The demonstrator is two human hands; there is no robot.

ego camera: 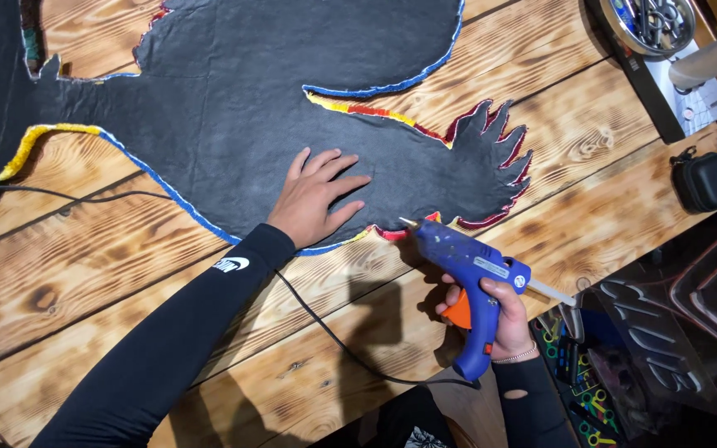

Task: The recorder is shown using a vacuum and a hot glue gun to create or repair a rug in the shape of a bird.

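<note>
A large black cut-out sheet [292,91] with a blue, yellow and red trimmed edge lies flat on the wooden table [85,282]. My left hand [313,197] presses flat on the sheet near its lower edge, fingers spread. My right hand [499,319] grips a blue glue gun [466,274] with an orange trigger. Its nozzle points at the red and yellow edge trim [400,232] just right of my left hand. A black cord [334,336] runs from the gun across the table under my left arm.
A round metal dish [649,23] with small metal parts sits at the top right, beside a cardboard tube [715,58]. A small black case [707,181] rests at the right edge. Clear plastic trays [657,348] with colourful small items lie at the lower right.
</note>
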